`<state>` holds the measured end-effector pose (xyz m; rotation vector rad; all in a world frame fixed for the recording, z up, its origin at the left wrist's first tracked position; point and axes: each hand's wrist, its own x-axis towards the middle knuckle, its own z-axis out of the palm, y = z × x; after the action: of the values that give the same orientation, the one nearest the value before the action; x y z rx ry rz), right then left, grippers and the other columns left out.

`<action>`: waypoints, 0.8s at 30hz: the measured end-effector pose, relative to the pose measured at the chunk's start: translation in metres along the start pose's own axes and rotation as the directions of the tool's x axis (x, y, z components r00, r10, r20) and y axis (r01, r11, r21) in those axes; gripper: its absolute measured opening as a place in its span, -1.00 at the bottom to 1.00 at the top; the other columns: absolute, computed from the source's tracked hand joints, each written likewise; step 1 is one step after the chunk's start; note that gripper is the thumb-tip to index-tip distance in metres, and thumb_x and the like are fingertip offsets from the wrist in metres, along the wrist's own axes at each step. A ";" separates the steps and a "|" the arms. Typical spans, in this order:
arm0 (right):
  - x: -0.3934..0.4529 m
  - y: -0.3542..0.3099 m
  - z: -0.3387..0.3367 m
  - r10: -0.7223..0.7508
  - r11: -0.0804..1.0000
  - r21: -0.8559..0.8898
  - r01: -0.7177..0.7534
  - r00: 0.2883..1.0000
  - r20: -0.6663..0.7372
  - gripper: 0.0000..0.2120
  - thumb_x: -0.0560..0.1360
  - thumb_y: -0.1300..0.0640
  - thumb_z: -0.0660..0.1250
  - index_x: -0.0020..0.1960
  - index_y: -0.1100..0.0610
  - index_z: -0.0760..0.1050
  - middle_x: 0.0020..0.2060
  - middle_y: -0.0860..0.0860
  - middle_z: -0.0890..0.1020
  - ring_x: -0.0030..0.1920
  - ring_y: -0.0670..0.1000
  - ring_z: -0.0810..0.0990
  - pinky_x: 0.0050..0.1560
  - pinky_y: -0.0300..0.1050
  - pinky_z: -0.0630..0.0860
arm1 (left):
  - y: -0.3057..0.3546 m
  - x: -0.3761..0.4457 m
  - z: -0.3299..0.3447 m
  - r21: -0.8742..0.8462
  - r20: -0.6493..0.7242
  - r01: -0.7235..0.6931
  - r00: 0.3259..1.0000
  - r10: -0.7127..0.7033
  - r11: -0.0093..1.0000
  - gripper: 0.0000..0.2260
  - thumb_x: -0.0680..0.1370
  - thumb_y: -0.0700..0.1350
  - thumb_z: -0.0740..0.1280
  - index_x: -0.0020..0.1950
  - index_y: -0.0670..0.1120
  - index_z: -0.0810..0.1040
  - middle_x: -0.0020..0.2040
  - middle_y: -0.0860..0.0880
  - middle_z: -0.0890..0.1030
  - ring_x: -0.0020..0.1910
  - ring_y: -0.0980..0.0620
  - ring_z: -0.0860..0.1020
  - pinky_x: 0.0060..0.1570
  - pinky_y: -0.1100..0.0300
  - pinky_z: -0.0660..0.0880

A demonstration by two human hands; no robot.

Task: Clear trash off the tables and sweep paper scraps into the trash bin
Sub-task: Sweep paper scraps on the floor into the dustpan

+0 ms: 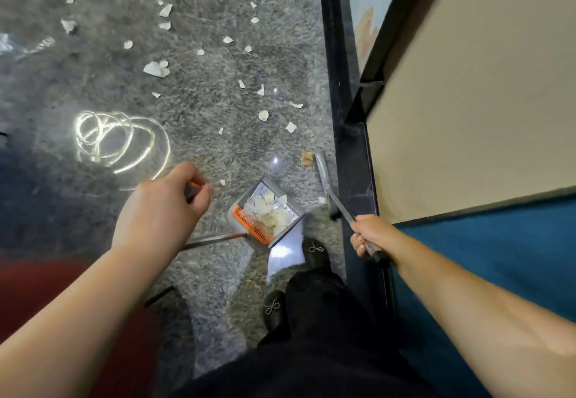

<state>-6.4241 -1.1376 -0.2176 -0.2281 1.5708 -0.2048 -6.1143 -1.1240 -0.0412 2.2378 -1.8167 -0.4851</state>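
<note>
Head view, looking down; all places given rel. to the dustpan (268, 210).

Dustpan: 1, grey, w/ an orange comb edge (253, 224) along its near lip, sitting on the speckled grey floor (202, 117). It is holding a heap of white paper scraps (271, 210); exact no. in the heap cannot be told. Its long handle (212, 239) is running out to the left of the pan.

Left hand (168, 201): left of the dustpan and level w/ it, fingers curling round an orange-and-dark grip (192, 191); whether that grip belongs to the pan's handle cannot be told.

Right hand (371, 235): right of the dustpan, fist closing on 1 dark broom handle (343, 210), which is slanting up-left toward a grey broom part (321, 170) just beyond the pan's right corner.

Loose scraps (157, 68): roughly 30+ white pieces lying scattered on the floor beyond the dustpan, thinning out toward it; 1 small piece (222, 182) lying just left of the pan's far corner; 1 brownish piece (307, 157) beyond its right side.

Other: 2 black shoes (314, 254) w/ bow trims standing just nearer than the dustpan; 1 dark table frame (352, 148) w/ beige top (467, 101) to its right; blue upholstery (483, 257) right and nearer; red surface (46, 288) left and nearer.
</note>
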 end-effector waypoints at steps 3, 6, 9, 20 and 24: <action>0.014 -0.049 0.010 -0.002 0.998 -0.063 0.005 0.999 0.054 -0.77 0.64 0.25 0.00 -0.14 0.00 0.24 -0.45 0.00 0.23 -0.68 -0.14 0.23 -0.61 -0.37 0.20 | -0.001 0.013 -0.005 -0.023 -0.041 0.080 0.996 -0.081 0.997 -0.89 0.53 0.01 0.39 -0.07 0.00 0.54 -0.28 -0.01 0.63 -0.20 -0.18 0.59 -0.17 0.00 0.55; 0.018 -0.099 0.025 -0.044 0.992 -0.115 0.055 0.994 0.099 -0.74 0.64 0.28 0.01 0.12 -0.05 0.33 -0.44 0.01 0.21 -0.67 -0.15 0.23 -0.60 -0.38 0.18 | -0.004 0.021 -0.008 -0.043 -0.093 0.169 0.981 -0.172 0.985 -0.88 0.52 0.03 0.39 -0.09 0.02 0.52 -0.29 0.01 0.63 -0.22 -0.17 0.59 -0.18 -0.01 0.56; 0.020 -0.137 0.043 -0.072 0.973 -0.211 0.098 0.989 0.127 -0.61 0.65 0.28 0.02 0.44 0.04 0.21 -0.42 0.01 0.25 -0.67 -0.16 0.24 -0.62 -0.37 0.19 | -0.006 0.026 -0.010 -0.068 -0.118 0.275 0.952 -0.281 0.959 -0.87 0.53 0.05 0.39 -0.10 0.02 0.52 -0.31 0.02 0.60 -0.22 -0.16 0.58 -0.19 0.03 0.53; -0.002 -0.168 0.091 -0.128 0.824 -0.519 0.227 0.967 0.219 -0.52 0.64 0.28 0.06 0.52 0.03 0.10 -0.40 0.05 0.30 -0.64 -0.14 0.25 -0.61 -0.35 0.20 | -0.021 -0.010 -0.023 -0.069 -0.228 0.463 0.855 -0.466 0.884 -0.85 0.50 0.04 0.41 -0.13 0.00 0.51 -0.45 0.07 0.44 -0.32 -0.17 0.49 -0.33 0.10 0.42; -0.009 -0.151 0.105 -0.054 0.787 -0.587 0.189 0.969 0.239 -0.55 0.64 0.27 0.07 0.49 0.02 0.17 -0.41 0.05 0.30 -0.65 -0.15 0.26 -0.63 -0.38 0.21 | -0.035 -0.040 -0.024 -0.079 -0.255 0.486 0.834 -0.489 0.870 -0.82 0.48 0.06 0.41 -0.15 0.02 0.46 -0.35 -0.03 0.59 -0.28 -0.20 0.56 -0.34 0.05 0.50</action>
<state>-6.3161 -1.2794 -0.1687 -0.8361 1.3664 0.2339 -6.0805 -1.0780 -0.0276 2.6076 -1.0988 -0.2500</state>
